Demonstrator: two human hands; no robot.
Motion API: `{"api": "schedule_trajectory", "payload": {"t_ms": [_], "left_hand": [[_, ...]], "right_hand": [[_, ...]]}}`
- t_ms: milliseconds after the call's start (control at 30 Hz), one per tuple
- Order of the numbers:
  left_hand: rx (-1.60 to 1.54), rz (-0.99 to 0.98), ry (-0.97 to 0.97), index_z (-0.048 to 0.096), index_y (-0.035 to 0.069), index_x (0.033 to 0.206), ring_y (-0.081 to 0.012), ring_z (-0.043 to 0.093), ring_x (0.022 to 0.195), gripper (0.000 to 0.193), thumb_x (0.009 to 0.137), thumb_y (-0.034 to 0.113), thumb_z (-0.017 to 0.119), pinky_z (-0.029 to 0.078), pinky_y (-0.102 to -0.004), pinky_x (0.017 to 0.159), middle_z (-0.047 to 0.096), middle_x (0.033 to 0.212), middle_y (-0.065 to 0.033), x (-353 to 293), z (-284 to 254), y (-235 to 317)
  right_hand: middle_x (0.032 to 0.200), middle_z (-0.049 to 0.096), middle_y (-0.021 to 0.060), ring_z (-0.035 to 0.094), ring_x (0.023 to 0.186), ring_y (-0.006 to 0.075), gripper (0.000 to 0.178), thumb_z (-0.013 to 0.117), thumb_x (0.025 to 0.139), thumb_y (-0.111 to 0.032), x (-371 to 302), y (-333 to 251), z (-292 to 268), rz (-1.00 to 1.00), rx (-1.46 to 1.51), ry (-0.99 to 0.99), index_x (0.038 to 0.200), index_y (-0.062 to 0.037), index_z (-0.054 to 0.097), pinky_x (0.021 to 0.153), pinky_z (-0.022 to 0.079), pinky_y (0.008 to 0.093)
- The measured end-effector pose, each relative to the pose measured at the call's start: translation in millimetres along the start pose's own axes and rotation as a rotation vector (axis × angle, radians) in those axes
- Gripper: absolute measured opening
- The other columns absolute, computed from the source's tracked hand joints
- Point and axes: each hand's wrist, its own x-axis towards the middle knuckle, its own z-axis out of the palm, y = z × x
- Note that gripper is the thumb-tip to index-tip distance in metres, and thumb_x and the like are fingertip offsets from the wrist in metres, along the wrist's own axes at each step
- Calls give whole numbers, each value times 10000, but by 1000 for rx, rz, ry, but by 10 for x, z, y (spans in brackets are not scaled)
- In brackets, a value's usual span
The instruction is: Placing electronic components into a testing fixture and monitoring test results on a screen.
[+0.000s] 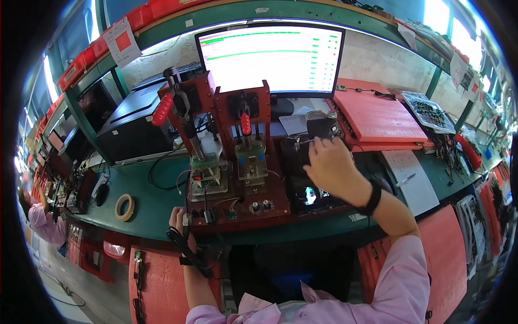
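Note:
My left hand (177, 217) is at the front left corner of a dark red test fixture (275, 208). Its fingers are curled by a plug, and a bundle of black cable (186, 245) hangs over the wrist. On the fixture stand two toggle clamps with red handles, the left handle (162, 110) and the right handle (246, 124). Beneath them lie a left circuit board (208, 175) and a right circuit board (252, 164). My right hand (333, 164) reaches over a black device with a small lit display (309, 195). Its fingertips are pinched at small metal parts; what they grip is hidden.
Behind the fixture stands a lit monitor (270, 59). A tape roll (124, 207) and black computer case (132, 127) are at left. Red foam sheets (380, 116), a notebook with a pen (413, 183) and a parts box (428, 112) lie right. Another person (46, 221) sits far left.

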Motion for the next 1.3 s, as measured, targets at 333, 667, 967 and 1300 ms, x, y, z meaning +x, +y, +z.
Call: {"api": "schedule_trajectory", "payload": {"t_ms": [333, 667, 967, 1300], "left_hand": [[-66, -125, -101, 513, -47, 1024, -335, 524, 886, 260, 791, -92, 407, 425, -369, 824, 544, 1006, -188, 9, 15, -66], [-276, -363, -18, 507, -57, 826, -138, 458, 697, 196, 884, 102, 409, 380, -246, 665, 489, 758, -85, 158, 2, 190], [-211, -309, -22, 517, -78, 880, -199, 498, 781, 165, 877, 45, 407, 400, -277, 750, 531, 853, -131, 90, 23, 112], [-119, -53, 27, 505, -90, 948, -253, 517, 845, 160, 853, -32, 389, 402, -309, 820, 543, 939, -163, 4, 16, -20]], "right_hand": [[1059, 596, 208, 545, 1030, 320, 490, 449, 861, -455, 711, 434, 647, 217, 376, -79, 969, -5, 611, 873, 396, 437], [1051, 571, 252, 560, 973, 342, 493, 607, 776, -366, 182, 224, -5, 249, 229, -143, 1087, 8, 527, 740, 483, 421], [1173, 456, 346, 506, 1055, 391, 630, 567, 798, -421, 137, 119, 140, 203, 186, -43, 1273, -34, 422, 839, 442, 454], [991, 624, 206, 568, 1003, 337, 541, 302, 906, -488, 1123, 436, 836, 316, 418, -308, 993, -62, 623, 895, 355, 495]]}}
